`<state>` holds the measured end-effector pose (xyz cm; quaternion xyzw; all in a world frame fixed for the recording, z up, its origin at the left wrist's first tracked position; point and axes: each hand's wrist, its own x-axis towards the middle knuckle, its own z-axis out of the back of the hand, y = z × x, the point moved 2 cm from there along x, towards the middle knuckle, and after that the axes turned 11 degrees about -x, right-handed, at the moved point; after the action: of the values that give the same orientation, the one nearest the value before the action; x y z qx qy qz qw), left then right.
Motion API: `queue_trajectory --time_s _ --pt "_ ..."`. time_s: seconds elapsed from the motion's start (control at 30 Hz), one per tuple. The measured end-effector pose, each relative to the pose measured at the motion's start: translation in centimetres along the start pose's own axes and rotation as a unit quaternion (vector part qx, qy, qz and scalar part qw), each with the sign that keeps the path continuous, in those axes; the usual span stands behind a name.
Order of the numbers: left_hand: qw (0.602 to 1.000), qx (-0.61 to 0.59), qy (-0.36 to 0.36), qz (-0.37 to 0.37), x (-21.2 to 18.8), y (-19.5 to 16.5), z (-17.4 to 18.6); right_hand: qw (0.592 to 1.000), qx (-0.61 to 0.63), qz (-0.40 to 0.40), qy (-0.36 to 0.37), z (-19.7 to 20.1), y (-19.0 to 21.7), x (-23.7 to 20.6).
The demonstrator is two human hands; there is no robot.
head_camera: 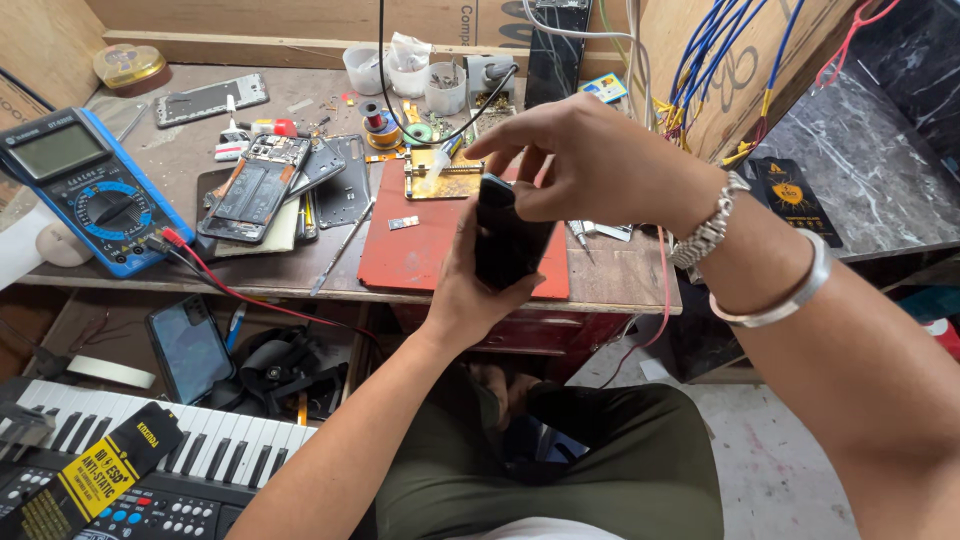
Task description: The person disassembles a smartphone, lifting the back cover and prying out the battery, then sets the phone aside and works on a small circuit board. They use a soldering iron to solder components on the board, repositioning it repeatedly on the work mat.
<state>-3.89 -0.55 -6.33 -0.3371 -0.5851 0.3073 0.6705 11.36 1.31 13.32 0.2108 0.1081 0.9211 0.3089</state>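
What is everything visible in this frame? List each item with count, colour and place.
phone: 1, black, held upright between both hands above the mat
work mat: 1, red, on the bench under the hands
multimeter: 1, blue, left end of the bench
opened phone: 1, dark, insides showing, left of the mat
small cups: 3, white, back of the bench
keyboard: 1, white and black keys, lower left
wire bundle: several, blue, upper right
bench: 1, brown wood, centre
left hand: 1, gripping the phone from below
right hand: 1, fingers at the phone's top edge; metal watch and bangle on the wrist
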Motion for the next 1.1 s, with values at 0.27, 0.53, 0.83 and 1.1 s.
queue_trajectory --time_s 0.27,0.53,0.83,1.1 --pt "1.000 0.014 -0.003 0.013 -0.1 0.8 -0.1 0.997 -0.079 0.012 0.002 -0.5 -0.2 2.0" --pt "1.000 0.000 0.004 -0.016 -0.4 0.8 0.0 0.969 -0.106 -0.162 0.152 -0.1 1.2 4.7" --pt "1.000 0.013 0.018 -0.019 -0.7 1.0 0.0 0.906 -0.145 -0.244 0.313 0.1 2.7 7.2" --pt "0.999 0.017 0.033 -0.019 -0.7 0.8 0.0 0.893 -0.158 -0.224 0.356 0.1 3.0 7.3"
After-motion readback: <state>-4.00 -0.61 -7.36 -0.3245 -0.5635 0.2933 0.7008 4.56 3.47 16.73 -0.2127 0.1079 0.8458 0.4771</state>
